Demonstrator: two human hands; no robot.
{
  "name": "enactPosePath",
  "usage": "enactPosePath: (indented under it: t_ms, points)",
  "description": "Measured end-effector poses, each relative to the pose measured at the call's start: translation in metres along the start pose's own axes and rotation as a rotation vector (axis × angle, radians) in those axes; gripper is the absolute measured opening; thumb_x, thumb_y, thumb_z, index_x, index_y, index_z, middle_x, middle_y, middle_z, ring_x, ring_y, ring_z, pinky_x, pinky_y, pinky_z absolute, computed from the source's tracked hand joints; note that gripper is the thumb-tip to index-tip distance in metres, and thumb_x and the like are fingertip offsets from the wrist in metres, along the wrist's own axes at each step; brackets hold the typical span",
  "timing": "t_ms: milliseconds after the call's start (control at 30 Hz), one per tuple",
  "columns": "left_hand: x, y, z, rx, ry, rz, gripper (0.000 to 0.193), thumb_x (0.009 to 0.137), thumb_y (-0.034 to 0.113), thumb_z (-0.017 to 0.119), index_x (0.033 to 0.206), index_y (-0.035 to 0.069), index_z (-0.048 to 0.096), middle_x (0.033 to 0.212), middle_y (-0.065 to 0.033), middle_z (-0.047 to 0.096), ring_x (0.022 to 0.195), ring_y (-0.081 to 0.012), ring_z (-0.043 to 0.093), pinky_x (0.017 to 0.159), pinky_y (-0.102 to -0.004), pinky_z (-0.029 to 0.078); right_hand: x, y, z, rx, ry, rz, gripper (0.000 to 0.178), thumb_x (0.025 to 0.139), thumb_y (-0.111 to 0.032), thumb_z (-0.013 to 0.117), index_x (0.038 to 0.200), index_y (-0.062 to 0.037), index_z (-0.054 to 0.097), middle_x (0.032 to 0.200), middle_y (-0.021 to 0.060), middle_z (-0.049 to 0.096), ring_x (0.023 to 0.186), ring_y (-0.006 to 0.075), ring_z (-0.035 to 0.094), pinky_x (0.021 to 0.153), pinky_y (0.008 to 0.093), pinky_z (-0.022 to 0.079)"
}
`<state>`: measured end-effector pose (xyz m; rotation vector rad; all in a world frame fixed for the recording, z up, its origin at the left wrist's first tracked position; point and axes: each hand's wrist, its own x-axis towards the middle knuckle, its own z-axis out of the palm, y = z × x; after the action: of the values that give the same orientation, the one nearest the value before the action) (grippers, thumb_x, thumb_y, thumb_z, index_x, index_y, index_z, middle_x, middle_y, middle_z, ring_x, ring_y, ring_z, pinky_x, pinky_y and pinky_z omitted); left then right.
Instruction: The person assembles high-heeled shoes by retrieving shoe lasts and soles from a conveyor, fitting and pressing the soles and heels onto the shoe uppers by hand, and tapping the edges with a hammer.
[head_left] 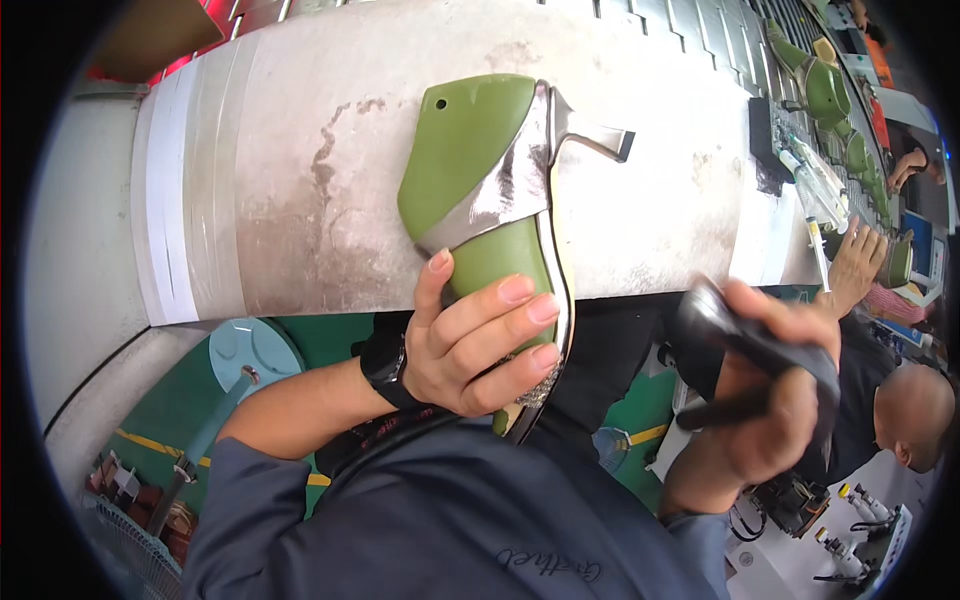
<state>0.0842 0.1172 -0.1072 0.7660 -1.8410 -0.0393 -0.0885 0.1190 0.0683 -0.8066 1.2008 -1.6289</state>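
Note:
My left hand [470,345] is wrapped round the front part of a silver high-heeled shoe [510,180], fingers over the top near a sparkly band. A green plastic shoe last [465,140] fills the shoe, with a small hole near its end. The shoe lies on its side against the work surface, its slim heel [595,134] pointing right and its toe toward me. Off to the right, apart from the shoe, my right hand [785,400] is closed round a dark hand tool [735,330] with a rounded, shiny end. Motion blur hides the tool's exact kind.
The pale, stained work surface [300,200] is taped at its left edge. A metal slat conveyor [690,40] runs behind it, carrying green lasts [826,92] at the right. Syringes [815,190] lie by a black block [770,145]. A co-worker's hand [857,265] rests near them.

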Motion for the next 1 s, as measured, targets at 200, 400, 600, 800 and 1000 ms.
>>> enactPosePath:
  t_ms: [200,400,600,800,1000]
  points:
    - [0.002,-0.001,-0.011,0.015,-0.04,-0.023,0.036,0.1,0.014,0.067,0.133,0.011,0.053,0.136,-0.0109,0.065,0.13,-0.0293,0.061,0.123,-0.0636,0.03,0.002,0.015,-0.023,-0.275,-0.401,0.209,0.026,0.091,0.0,0.073,0.114,0.01,0.064,0.118,0.0264,0.075,0.11,0.0244,0.072,0.102,0.037,0.055]
    - [0.031,0.001,-0.03,-0.242,0.002,-0.205,0.07,0.102,0.034,0.07,0.155,0.004,0.037,0.15,-0.0239,0.052,0.138,-0.0359,0.055,0.125,-0.0611,0.028,0.087,0.035,-0.056,-1.558,-0.425,-0.842,0.042,0.084,0.008,0.069,0.125,-0.0018,0.069,0.122,0.019,0.073,0.116,0.035,0.071,0.102,0.0415,0.055]
    - [0.06,-0.052,-0.107,-1.127,0.403,-0.99,0.074,0.108,0.06,0.044,0.165,0.013,0.032,0.163,-0.0161,0.041,0.151,-0.0345,0.041,0.12,-0.0561,0.038,0.028,0.047,-0.031,-0.442,-0.411,-0.015,0.048,0.099,-0.016,0.068,0.142,0.0015,0.057,0.131,0.0206,0.07,0.112,0.0376,0.072,0.096,0.0423,0.059]
    - [0.076,-0.067,-0.104,-1.512,-0.011,-0.814,0.068,0.111,0.058,0.039,0.156,0.006,0.043,0.162,-0.0166,0.045,0.146,-0.0301,0.046,0.122,-0.0549,0.034,0.021,0.079,-0.013,0.387,-0.654,0.59,0.081,0.102,-0.058,0.044,0.156,0.0016,0.038,0.133,0.0299,0.063,0.097,0.0428,0.074,0.072,0.0462,0.064]
    - [0.065,-0.061,-0.089,-0.162,-0.405,-0.67,0.031,0.096,0.011,0.075,0.124,-0.001,0.07,0.09,-0.0098,0.074,0.072,-0.0159,0.067,0.064,-0.0311,0.053,0.107,0.053,-0.007,0.223,-0.129,0.095,0.049,0.107,-0.029,0.052,0.139,0.0081,0.053,0.128,0.0228,0.067,0.113,0.0363,0.07,0.093,0.0469,0.059]
